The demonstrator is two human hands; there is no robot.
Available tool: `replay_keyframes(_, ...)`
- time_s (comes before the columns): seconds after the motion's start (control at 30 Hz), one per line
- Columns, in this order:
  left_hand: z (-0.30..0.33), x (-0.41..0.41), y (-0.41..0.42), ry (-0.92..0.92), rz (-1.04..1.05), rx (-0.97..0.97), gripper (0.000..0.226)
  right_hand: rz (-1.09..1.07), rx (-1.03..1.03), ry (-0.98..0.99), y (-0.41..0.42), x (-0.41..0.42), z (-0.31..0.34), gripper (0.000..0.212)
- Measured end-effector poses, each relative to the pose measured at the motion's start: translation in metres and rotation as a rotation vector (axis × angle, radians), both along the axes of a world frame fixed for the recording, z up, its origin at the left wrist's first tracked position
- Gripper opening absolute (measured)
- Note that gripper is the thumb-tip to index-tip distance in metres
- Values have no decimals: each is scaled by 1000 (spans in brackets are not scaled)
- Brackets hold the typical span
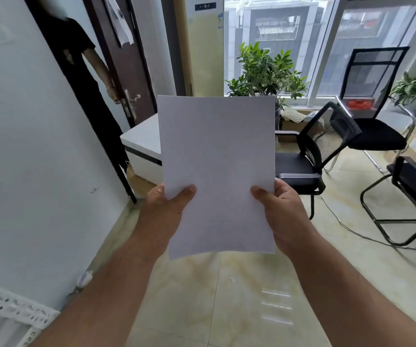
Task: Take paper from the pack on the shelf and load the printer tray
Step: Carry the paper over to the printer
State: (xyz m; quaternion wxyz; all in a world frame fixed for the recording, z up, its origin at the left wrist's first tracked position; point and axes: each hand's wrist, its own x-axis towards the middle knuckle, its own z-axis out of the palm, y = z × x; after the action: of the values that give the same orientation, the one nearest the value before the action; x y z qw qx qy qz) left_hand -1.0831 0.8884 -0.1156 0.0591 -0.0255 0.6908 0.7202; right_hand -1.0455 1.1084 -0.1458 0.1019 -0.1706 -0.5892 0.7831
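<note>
A stack of white paper (218, 169) is held upright in front of me, in the middle of the view. My left hand (163, 211) pinches its lower left edge, thumb on the front and fingers behind. My right hand (280, 214) pinches its lower right edge the same way. The sheets bow slightly at top and bottom. No printer, tray or paper pack shows in this view.
A white desk (141, 144) stands behind the paper. Black mesh chairs (319, 151) stand to the right, with a cable (347, 227) on the tiled floor. A person in black (86, 78) stands in the doorway by the brown door (129, 58). A potted plant (264, 71) stands by the window.
</note>
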Motion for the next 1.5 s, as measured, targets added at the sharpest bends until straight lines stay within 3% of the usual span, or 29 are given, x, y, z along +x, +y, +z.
replay_keyframes(0.4, -8, -104, 89, -19, 77, -25, 21, 71, -15, -3, 92, -118, -3, 22)
replay_keyframes(0.83, -36, -253, 101, -25, 170, -98, 6, 163, 32, -42, 107, -281, -18, 21)
replay_keyframes(1.03, -33, -309, 104, -53, 182, -154, 31, 193, 42, -73, 111, -347, -18, 22)
replay_keyframes(1.5, -45, -417, 160, -62, 394, -70, 20, 444, 110, -76, 159, -515, -32, 20)
